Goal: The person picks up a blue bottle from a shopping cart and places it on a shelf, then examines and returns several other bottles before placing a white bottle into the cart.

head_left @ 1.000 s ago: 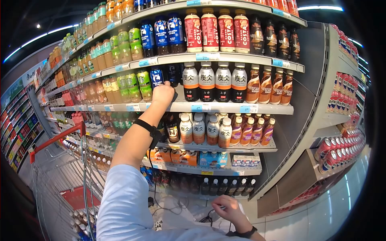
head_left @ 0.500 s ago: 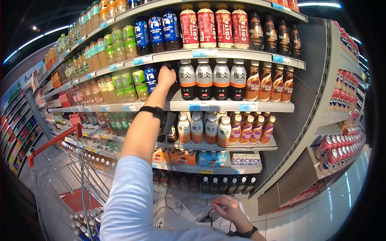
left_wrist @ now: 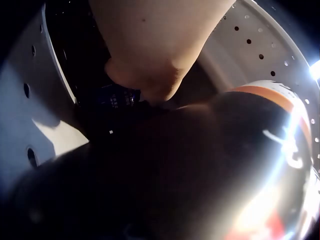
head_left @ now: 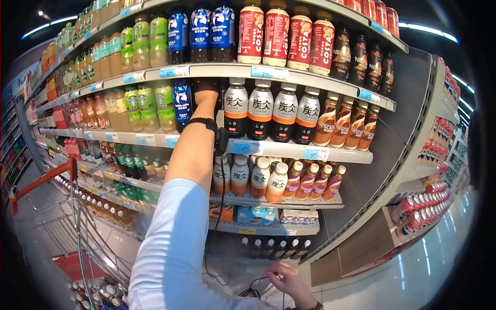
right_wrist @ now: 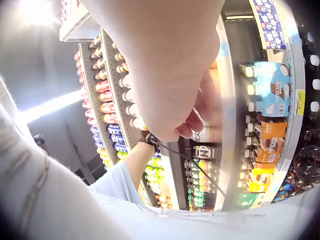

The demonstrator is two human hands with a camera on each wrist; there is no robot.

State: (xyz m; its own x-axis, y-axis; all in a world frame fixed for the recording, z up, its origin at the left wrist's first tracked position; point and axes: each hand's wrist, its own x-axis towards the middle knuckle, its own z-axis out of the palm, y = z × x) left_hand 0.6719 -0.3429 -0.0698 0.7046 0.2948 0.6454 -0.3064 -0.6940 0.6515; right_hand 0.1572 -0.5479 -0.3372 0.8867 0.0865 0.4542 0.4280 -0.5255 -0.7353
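Note:
My left hand (head_left: 206, 93) reaches deep into a gap on the middle shelf, under the shelf above. A blue-labelled coffee bottle (head_left: 182, 103) stands left of it, and a silver, orange and black bottle (head_left: 236, 107) stands right. In the left wrist view a dark blue label (left_wrist: 116, 98) shows in shadow beside the hand (left_wrist: 150, 55). The fingers are hidden in the dark, so I cannot tell whether they hold it. My right hand (head_left: 284, 278) hangs low in front of my body, fingers loosely curled, with nothing in it.
Perforated shelves (head_left: 279, 149) packed with drink bottles rise in front. A wire shopping cart with a red handle (head_left: 44, 185) and bottles inside stands at the left. Stacked cans (head_left: 421, 209) sit on a side display at the right. A black cable (head_left: 221, 196) hangs from my left wrist.
My left hand has moved from the front blue-labelled bottle into the gap to its right and then deeper. The view has shifted closer to the shelves. My right hand stays low.

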